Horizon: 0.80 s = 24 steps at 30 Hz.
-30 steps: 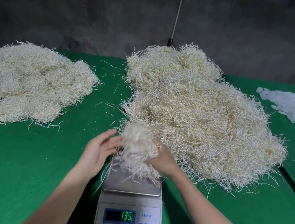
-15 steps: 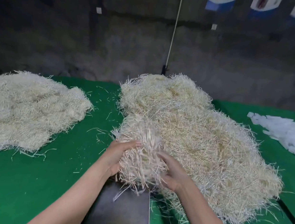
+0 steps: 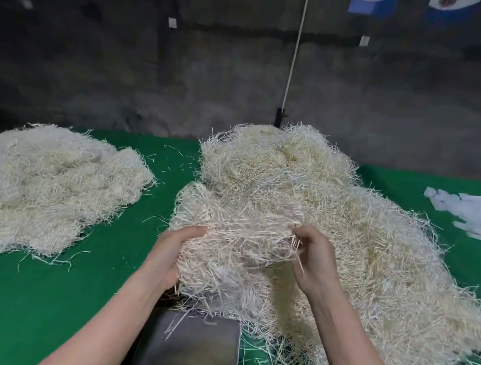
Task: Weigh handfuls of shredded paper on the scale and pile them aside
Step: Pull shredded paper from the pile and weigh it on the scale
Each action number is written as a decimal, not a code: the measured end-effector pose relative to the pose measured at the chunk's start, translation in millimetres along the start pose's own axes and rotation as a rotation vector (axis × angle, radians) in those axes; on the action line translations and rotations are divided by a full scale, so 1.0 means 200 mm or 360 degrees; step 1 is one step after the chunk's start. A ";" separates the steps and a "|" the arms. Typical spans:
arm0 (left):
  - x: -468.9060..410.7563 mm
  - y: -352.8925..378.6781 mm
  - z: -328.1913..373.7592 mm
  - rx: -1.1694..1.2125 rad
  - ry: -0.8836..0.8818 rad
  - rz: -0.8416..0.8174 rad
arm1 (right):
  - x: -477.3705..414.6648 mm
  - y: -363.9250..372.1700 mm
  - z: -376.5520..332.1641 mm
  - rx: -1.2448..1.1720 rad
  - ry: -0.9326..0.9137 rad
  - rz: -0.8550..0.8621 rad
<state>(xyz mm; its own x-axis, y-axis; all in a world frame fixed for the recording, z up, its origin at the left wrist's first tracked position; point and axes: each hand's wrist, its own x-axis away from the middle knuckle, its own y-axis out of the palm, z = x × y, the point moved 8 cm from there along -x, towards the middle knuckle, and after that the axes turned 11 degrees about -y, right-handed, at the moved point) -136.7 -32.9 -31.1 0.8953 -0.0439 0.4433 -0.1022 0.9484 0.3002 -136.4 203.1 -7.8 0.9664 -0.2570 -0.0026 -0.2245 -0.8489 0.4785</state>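
A handful of cream shredded paper [image 3: 228, 247] hangs above the far end of the steel scale plate [image 3: 191, 348]. My left hand [image 3: 167, 251] grips its left side and my right hand [image 3: 313, 260] pinches its right side. A few loose strands lie on the plate. The scale's display is out of view below the frame. Behind and to the right of the handful spreads the big heap of shredded paper [image 3: 359, 235]. A second, paler pile of shredded paper [image 3: 49, 184] lies at the left on the green table [image 3: 22, 309].
White paper scraps [image 3: 473, 212] lie at the table's right edge. A dark rough wall [image 3: 127, 72] rises behind the table, with a thin white cord [image 3: 295, 51] hanging down to a black clamp. Loose strands dot the green cloth between the piles.
The handful has been lifted off the scale plate and is now held higher and spread wider between both hands. The view has tilted up, so the display has left the frame.
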 end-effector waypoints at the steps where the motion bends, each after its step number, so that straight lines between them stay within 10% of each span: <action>1: 0.00 -0.01 0.00 0.0030 0.0011 0.0030 | 0.00 0.01 0.00 -0.0051 0.0009 -0.0017; 10: -0.05 0.27 -0.12 0.0052 -0.0329 -0.0208 | 0.09 0.31 0.21 0.0901 0.0028 -0.0674; 20: -0.12 -0.11 0.06 0.0308 -0.0104 0.0358 | -0.25 -0.33 -0.01 0.0629 0.0132 0.0301; 24: -0.13 -0.04 0.06 0.0110 -0.0013 0.0301 | -0.25 -0.10 -0.04 0.0988 -0.0009 -0.0351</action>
<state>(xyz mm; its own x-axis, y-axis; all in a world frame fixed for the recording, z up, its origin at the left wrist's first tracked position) -164.1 -44.2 -34.7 0.8538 0.1299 0.5042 -0.2977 0.9162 0.2681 -178.8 236.0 -11.0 0.9977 -0.0472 -0.0480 -0.0531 -0.9902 -0.1292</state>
